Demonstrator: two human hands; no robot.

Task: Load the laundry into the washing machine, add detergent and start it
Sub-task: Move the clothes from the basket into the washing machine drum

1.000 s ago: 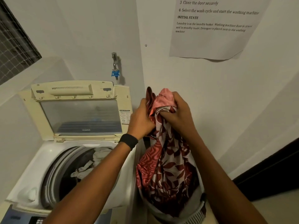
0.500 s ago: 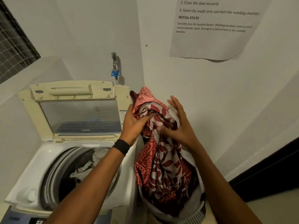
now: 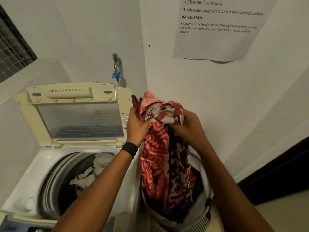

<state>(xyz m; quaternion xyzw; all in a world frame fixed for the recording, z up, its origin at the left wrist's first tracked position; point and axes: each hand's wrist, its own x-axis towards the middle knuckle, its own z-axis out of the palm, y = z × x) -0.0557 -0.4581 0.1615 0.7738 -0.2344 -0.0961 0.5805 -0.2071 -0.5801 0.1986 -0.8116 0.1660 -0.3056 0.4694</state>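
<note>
A red and white patterned cloth hangs bunched above the laundry basket at the lower right, its lower end still inside the basket. My left hand grips the cloth's top on its left side. My right hand grips the bunched top on its right side. The white top-loading washing machine stands to the left with its lid raised. Pale clothes lie in its drum.
A tap with a blue fitting sticks out of the wall behind the machine. A printed instruction sheet hangs on the right wall. A dark doorway lies at the far right. The machine's control panel shows at the bottom left edge.
My right hand, which had opened half a second ago, has closed on the cloth's top again. The gathered bundle is held a little higher and more bunched between both hands.
</note>
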